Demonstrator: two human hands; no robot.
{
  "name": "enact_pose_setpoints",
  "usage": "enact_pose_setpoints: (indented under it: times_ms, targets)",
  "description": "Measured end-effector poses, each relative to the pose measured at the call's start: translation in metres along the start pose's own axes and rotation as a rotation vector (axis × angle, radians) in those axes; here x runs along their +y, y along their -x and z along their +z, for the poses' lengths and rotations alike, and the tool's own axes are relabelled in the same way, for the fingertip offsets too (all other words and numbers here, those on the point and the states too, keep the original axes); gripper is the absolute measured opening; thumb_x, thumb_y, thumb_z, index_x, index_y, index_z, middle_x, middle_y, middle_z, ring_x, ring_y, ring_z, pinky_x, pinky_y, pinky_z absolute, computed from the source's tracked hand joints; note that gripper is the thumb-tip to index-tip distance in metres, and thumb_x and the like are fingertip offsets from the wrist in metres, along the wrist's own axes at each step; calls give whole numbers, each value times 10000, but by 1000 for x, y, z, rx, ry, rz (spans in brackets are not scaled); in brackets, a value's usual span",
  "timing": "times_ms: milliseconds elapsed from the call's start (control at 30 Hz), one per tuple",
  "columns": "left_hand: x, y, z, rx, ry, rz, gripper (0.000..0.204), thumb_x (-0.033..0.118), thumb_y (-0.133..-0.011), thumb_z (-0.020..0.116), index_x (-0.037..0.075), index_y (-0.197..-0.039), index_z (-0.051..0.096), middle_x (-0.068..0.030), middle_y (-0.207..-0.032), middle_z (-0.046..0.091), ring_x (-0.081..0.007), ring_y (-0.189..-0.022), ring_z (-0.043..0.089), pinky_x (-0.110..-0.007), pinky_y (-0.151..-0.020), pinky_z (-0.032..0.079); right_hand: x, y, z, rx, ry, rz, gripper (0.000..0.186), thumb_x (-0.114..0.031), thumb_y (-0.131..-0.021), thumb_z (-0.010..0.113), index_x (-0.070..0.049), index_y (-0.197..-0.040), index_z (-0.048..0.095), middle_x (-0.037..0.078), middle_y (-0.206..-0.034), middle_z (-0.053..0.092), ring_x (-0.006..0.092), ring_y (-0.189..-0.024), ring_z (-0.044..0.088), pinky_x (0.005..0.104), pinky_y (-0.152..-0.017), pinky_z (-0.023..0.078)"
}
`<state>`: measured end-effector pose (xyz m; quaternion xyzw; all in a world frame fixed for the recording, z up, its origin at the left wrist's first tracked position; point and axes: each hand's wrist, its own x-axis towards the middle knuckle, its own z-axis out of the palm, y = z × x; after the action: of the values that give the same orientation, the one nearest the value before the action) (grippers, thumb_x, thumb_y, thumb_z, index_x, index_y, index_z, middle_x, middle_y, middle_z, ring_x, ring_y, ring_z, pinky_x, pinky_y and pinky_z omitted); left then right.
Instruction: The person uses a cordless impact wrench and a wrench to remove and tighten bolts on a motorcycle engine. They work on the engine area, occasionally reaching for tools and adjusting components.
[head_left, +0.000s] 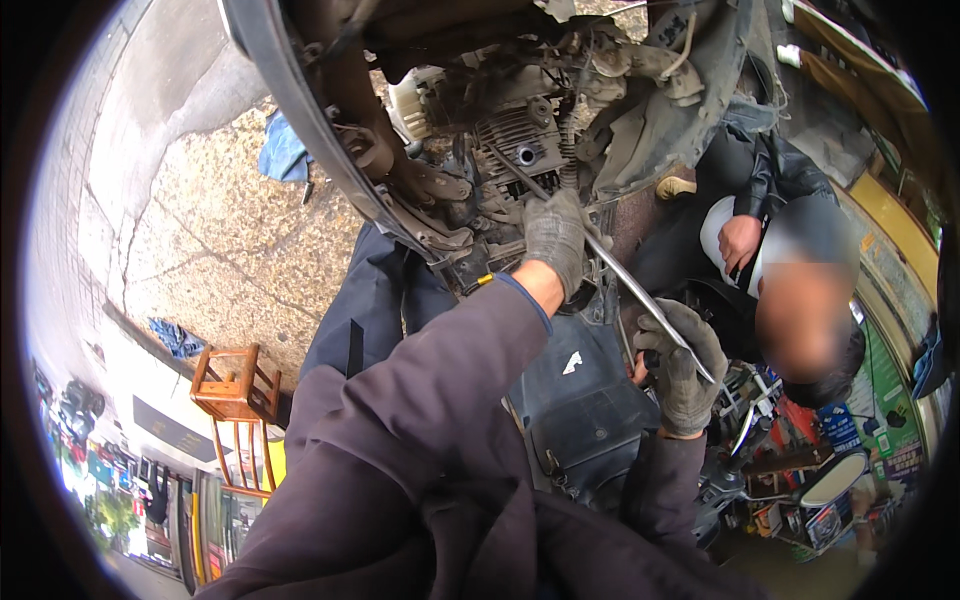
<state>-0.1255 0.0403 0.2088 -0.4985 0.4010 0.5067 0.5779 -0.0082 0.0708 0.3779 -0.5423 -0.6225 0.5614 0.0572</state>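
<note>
A long, straight metal bar (632, 284) slants from the finned engine block (520, 140) of an opened-up scooter down toward the right. My left hand (556, 240), in a grey work glove, wraps round it close to the engine. At the bar's near end is my right hand (682, 365), gloved the same way, with its fingers curled about the bar and the end lying across the glove. The bar's far tip rests among the engine parts beside a round opening; its exact contact point is hard to make out.
Dark scooter body panels (290, 100) arch around the engine. A black bag-like panel (580, 390) lies below my hands. Close on the right, another person (740, 240) crouches. A wooden stool (232, 390) stands at left; a blue cloth (284, 148) lies on the ground.
</note>
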Motion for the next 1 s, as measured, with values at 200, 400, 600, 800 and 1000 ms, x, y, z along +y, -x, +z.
enact_pose_setpoints:
  times_ms: [200,400,600,800,1000]
  targets:
    - [-2,-2,16,-111,258,-42,200,319,-969,517,136,-888,500,-23,-642,496,-200,-520,498,-410,-533,507,-15,-37,10,20,-137,-251,427,-404,-861,709,15,-882,630,193,-1000,673,308,-1003,643,466,-984,453]
    - [19,-9,35,-220,380,-5,174,272,-953,549,105,-958,500,-69,-789,520,-222,-699,536,-445,-665,516,-39,-99,33,-289,-314,-448,268,-282,-933,619,-18,-895,597,119,-813,606,304,-831,597,600,-963,406]
    - [25,-25,37,-247,612,-224,335,405,-930,564,83,-1006,508,-112,-983,546,-257,-857,551,-480,-730,539,-51,-123,59,-220,-167,-378,213,-190,-930,639,22,-945,629,102,-757,628,214,-741,617,420,-823,521]
    - [26,-40,32,-347,516,-107,431,529,-946,489,104,-1013,525,-59,-870,551,-222,-761,542,-469,-721,535,-63,-147,83,-292,-34,-360,204,-173,-927,650,28,-956,652,84,-740,636,162,-695,605,314,-700,508]
    - [18,-23,19,-340,430,-29,509,615,-941,455,119,-913,564,-11,-595,534,-178,-501,522,-395,-540,537,-72,-148,92,-254,86,-317,174,-131,-943,618,29,-994,665,94,-746,630,171,-661,583,322,-660,487]
